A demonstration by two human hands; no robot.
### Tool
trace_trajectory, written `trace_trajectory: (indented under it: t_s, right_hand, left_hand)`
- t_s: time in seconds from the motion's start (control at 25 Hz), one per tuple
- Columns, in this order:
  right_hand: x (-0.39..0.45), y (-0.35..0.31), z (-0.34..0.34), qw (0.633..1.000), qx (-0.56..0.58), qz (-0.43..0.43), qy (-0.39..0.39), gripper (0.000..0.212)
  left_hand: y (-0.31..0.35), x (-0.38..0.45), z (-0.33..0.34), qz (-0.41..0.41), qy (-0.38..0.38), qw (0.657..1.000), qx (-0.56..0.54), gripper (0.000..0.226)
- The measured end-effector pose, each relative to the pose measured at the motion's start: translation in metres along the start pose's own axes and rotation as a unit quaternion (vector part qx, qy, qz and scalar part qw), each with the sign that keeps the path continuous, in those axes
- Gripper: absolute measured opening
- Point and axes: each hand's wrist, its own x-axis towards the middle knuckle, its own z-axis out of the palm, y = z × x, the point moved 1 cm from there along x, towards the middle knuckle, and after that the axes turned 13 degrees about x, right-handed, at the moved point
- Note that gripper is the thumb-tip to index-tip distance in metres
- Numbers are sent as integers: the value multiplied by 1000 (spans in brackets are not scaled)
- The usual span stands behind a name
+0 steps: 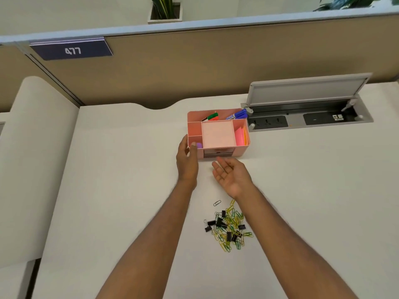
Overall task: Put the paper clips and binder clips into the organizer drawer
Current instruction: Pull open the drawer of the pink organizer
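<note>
A pink desk organizer [243, 150] stands on the white desk, with its small drawer [218, 153] in the front face, pushed in. My left hand [187, 161] holds the organizer's front left corner, thumb over the rim. My right hand [232, 174] hovers palm-up just in front of the drawer, fingers apart and empty. A pile of yellow and green paper clips [232, 225] mixed with several black binder clips [220, 222] lies on the desk nearer to me, under my right forearm. One silver paper clip [217, 203] lies apart at the pile's far edge.
Markers [237, 115] and sticky notes [241, 137] fill the organizer's top compartments. An open power socket hatch [306, 108] sits in the desk behind and right of it. A tan partition [194, 65] closes off the back. The desk's left edge [62, 180] meets another desk.
</note>
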Motion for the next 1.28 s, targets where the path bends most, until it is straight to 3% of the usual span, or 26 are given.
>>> trace_trajectory:
  t_s: [0.4, 0.76, 1.28]
  right_hand:
    - [1, 5, 16, 999, 26, -31, -2, 8]
    - [-1, 13, 0, 998, -11, -59, 6, 27]
    - [-9, 19, -26, 998, -48, -48, -2, 12]
  left_hand:
    - [-4, 2, 2, 19, 14, 1000, -1, 47]
    - [-8, 6, 3, 19, 8, 1000, -6, 45]
    - [-10, 4, 7, -4, 11, 1000, -11, 47]
